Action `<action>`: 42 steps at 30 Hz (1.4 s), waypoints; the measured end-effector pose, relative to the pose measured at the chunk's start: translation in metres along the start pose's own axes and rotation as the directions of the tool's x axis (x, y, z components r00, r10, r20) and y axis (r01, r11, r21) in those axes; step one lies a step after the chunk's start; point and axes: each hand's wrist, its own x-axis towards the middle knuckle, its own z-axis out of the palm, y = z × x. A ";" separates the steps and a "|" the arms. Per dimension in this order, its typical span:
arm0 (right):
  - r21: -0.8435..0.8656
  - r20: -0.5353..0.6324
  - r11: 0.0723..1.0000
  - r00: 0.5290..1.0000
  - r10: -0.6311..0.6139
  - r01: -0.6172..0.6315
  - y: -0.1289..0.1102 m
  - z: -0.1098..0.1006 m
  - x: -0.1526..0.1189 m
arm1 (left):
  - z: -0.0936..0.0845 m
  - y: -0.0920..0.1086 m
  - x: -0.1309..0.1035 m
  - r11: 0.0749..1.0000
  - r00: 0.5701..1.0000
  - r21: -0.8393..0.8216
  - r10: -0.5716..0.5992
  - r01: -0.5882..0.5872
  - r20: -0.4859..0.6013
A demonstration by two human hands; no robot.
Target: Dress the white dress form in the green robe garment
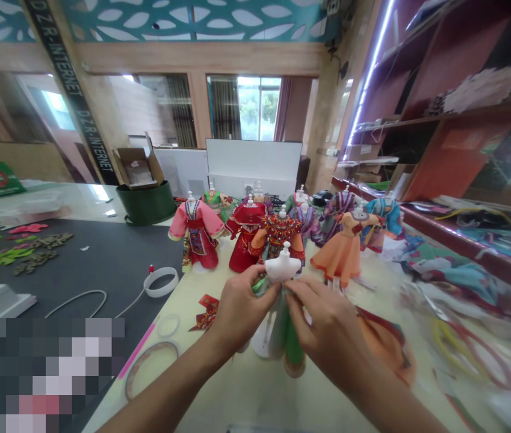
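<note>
On the far left, green and pink felt shapes (6, 252) lie on a dark mat (102, 258). A bit to the right, a white cord (79, 299) curls on the mat, and a white ring (161, 281) sits at the mat's edge. Far behind the ring stands a round green bin (145, 203) with an open cardboard box (136, 165) on top.

Next comes the pale yellow surface (246, 391). Near its left edge lie a clear hoop (149, 367) and a pink stick (136, 350). A small red bow (206, 313) lies just left of the hands.

The left hand (237, 313) comes in from the near side. Its fingers are pinched shut on green cloth at the chest of a small white dress form (283, 267). The dress form stands upright on the surface in the middle, close to the person, and it wears a green dress (288, 337). The right hand (327, 331) is just beside the left hand, almost touching it. Its fingers are pinched on the same green dress, near the top.

Behind the hands stands a row of little dress forms in bright clothes. There is a pink robe (196, 231), a red gown (247, 234), and an orange dress (343, 252).

On the right, bits of coloured cloth (445, 282) lie in a heap on the surface. Red shelves (463, 108) go up the far right wall.
</note>
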 end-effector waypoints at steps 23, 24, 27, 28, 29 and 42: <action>0.182 0.278 0.982 0.961 0.005 -0.058 0.004 -0.017 -0.006 | -0.011 0.012 0.000 1.000 0.991 -0.024 0.014 -0.011 0.135; 0.181 0.281 0.982 0.960 0.004 -0.057 0.004 -0.017 -0.005 | -0.011 0.012 0.000 1.000 0.991 -0.028 0.012 -0.009 0.135; 0.174 0.312 0.982 0.950 0.012 -0.069 0.002 -0.018 -0.001 | -0.010 0.010 0.000 0.999 0.992 -0.039 0.012 -0.007 0.124; 0.171 0.328 0.982 0.944 0.019 -0.079 0.001 -0.019 0.001 | -0.010 0.010 0.001 0.999 0.992 -0.044 0.012 -0.006 0.122; 0.169 0.349 0.981 0.937 0.027 -0.091 -0.001 -0.020 0.002 | -0.009 0.010 0.001 0.999 0.993 -0.049 0.011 -0.005 0.121; 0.229 0.422 0.962 0.906 0.036 -0.145 -0.007 -0.025 0.010 | -0.015 0.009 0.000 0.994 0.983 -0.111 0.010 0.011 0.183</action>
